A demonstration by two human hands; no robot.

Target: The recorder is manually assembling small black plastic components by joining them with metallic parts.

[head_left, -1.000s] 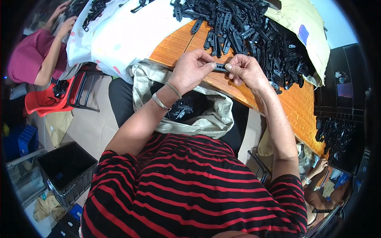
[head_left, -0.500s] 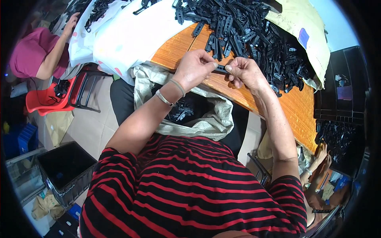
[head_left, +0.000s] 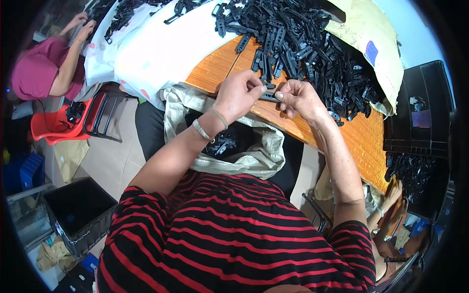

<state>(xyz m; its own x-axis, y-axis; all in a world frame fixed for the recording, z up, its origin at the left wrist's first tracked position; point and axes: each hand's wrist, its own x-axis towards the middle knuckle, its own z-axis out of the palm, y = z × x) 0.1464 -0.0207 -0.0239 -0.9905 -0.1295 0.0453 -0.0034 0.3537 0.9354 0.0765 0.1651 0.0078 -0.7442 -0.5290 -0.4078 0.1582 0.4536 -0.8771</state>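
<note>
Between my two hands is a small, elongated black plastic part (head_left: pixel 269 96), held level over the near edge of the wooden table (head_left: pixel 211 66). My left hand (head_left: pixel 240 95) pinches its left end with thumb and forefinger. At the other end, my right hand (head_left: pixel 300 100) grips it, thumb on top and the other fingers curled. Just beyond my fingers lies a large heap of similar black plastic parts (head_left: pixel 278 36). Below my hands, an open woven sack (head_left: pixel 266 158) rests on my lap with several black pieces (head_left: pixel 223 141) inside.
A white cloth or sheet (head_left: pixel 151 53) covers the table's left side. A person in a magenta top (head_left: pixel 44 71) works at far left, by a red chair (head_left: pixel 58 121). Another person's hand (head_left: pixel 393 195) shows at right. Dark crates stand at left (head_left: pixel 80 205) and right (head_left: pixel 417 107).
My hands and the part sit slightly lower in the picture, with the view shifted a little. At far left, the other person's second hand has come into view.
</note>
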